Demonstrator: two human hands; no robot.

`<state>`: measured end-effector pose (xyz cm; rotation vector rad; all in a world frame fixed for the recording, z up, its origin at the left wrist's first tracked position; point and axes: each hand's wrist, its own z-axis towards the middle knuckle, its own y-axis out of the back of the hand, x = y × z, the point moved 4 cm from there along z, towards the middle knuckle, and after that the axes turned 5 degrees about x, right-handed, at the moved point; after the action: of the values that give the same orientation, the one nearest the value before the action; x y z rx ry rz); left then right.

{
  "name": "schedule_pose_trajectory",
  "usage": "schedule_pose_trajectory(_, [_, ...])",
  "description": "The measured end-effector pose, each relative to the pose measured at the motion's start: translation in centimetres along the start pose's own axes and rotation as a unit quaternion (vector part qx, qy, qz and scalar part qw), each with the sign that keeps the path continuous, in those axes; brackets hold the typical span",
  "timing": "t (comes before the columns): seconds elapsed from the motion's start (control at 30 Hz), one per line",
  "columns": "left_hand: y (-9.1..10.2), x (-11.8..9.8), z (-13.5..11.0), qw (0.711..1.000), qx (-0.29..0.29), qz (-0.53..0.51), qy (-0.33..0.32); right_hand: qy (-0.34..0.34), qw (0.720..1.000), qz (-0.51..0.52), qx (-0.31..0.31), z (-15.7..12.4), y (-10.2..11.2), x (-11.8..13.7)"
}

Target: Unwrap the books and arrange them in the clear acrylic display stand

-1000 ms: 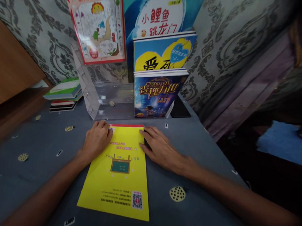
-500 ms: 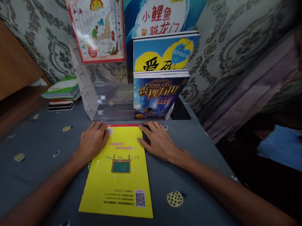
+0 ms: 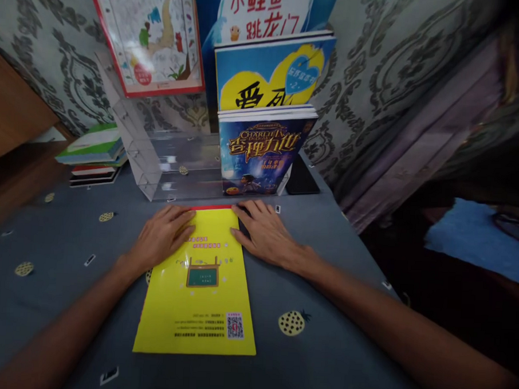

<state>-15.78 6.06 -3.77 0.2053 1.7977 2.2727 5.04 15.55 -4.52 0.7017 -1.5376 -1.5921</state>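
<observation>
A yellow book (image 3: pixel 203 307) with a red far edge lies flat on the cloth, its print upside down to me. My left hand (image 3: pixel 165 233) rests over its far left corner, fingers stretched out and thumb apart, covering part of the print. At the far right corner, my right hand (image 3: pixel 262 232) touches the edge with its fingertips; the fingers are stretched and the thumb is spread. Neither hand is wrapped around the book. Just beyond it stands a clear book rack (image 3: pixel 144 169), with a dark blue book (image 3: pixel 261 154) upright at its front.
Behind the blue book stand a blue-and-yellow book (image 3: pixel 256 71) and a teal book (image 3: pixel 267 11). A red-bordered book (image 3: pixel 150 40) is at the upper left of the rack. Several books are stacked (image 3: pixel 96 147) at left. The patterned grey tablecloth (image 3: pixel 321 358) ends at right.
My left hand has slid right, from the book's left edge onto its cover. The right hand stays at the far right corner. The view has shifted slightly, moving the scene up and left.
</observation>
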Motion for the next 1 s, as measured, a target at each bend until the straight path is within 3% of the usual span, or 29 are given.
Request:
schedule_pose_trajectory(0.13, [-0.1,-0.2,0.0,0.998,0.036,-0.038,-0.019,0.005,1.000,-0.007,0.003,0.0,-0.3,0.1])
schedule_pose_trajectory(0.43, [0.0,-0.6,0.1,0.998,0.058,-0.031,-0.007,0.068,0.997,0.033,-0.027,-0.9,-0.7,0.5])
schedule_pose_trajectory(0.87, [-0.1,-0.6,0.1,0.998,0.058,-0.036,-0.007,0.202,0.966,0.157,-0.048,-7.1,0.2,3.4])
schedule_pose_trajectory(1.0, [-0.1,-0.5,0.1,0.998,0.057,-0.033,-0.007,0.217,0.958,0.183,-0.051,-7.9,0.4,3.9])
